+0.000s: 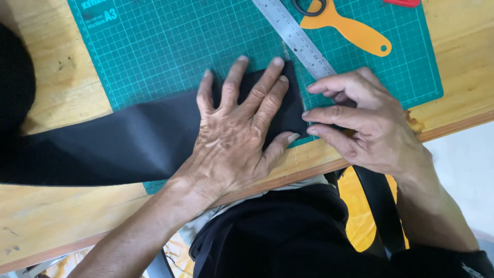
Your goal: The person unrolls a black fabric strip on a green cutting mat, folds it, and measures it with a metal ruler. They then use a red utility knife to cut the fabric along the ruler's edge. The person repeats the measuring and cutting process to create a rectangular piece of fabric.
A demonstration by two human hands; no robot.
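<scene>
From my remote seat I saw a pale wooden table (56, 77) carrying a green gridded cutting mat (170, 51), and across both lay a long strip of dark, smooth fabric (103, 149), its folded right end resting on the mat near the table's front edge. The left hand (234, 139) lay open and flat on that folded end, fingers spread, pressing it down. The right hand (360, 123) sat just beside it, fingers curled, the fingertips (309, 114) touching the fabric's right edge; I could not tell whether it pinched the cloth. A steel ruler (296, 36) ran slantwise across the mat, its lower end under the right hand. An orange plastic-handled tool (350, 28) lay beyond the ruler, well apart from the hands.
</scene>
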